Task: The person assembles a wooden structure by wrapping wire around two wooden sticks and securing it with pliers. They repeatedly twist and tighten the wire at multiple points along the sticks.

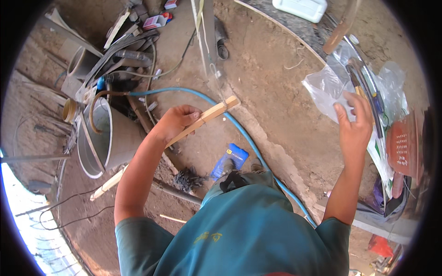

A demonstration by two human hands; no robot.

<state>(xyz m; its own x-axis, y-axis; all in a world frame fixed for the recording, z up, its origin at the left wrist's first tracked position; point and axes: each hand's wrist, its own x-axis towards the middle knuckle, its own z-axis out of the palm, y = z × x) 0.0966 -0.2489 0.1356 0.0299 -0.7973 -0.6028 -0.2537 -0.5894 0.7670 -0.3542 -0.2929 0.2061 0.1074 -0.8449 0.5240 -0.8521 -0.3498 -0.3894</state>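
Observation:
My left hand point(177, 123) is closed around a pale wooden strip point(213, 112). A string or thin wire seems to meet the strip near its upper end. Behind my forearm shows another pale length of wood point(109, 184); whether it is the same piece I cannot tell. My right hand point(357, 120) is open, thumb and fingers apart and curved, at the edge of a clear plastic bag point(324, 89). Whether the fingertips touch the bag is unclear. Long-handled tools point(366, 92) lie close beside that hand, partly hidden by it.
A blue hose point(244, 133) runs across the dirt floor point(276, 110) past my feet. A large bucket point(113, 138) stands at left, near cables and scrap. A blue packet point(232, 158) lies by my shoes. At right are a reddish-brown pot point(402, 145) and more plastic point(391, 83).

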